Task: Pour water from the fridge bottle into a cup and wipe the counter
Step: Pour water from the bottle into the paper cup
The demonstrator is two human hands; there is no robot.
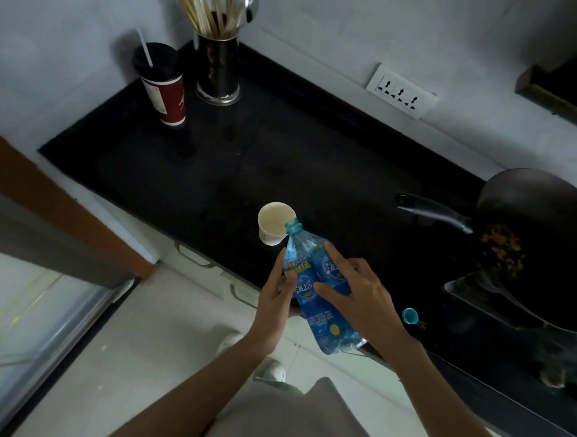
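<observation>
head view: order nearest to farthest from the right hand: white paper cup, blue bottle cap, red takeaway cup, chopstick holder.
From the right hand, gripping the blue plastic bottle:
1. Blue bottle cap, just right of it on the black counter.
2. White paper cup, ahead and left, at the bottle's mouth.
3. Red takeaway cup with black lid and straw, back left.
4. Dark metal chopstick holder, back corner; too close to 3 to rank firmly.
</observation>
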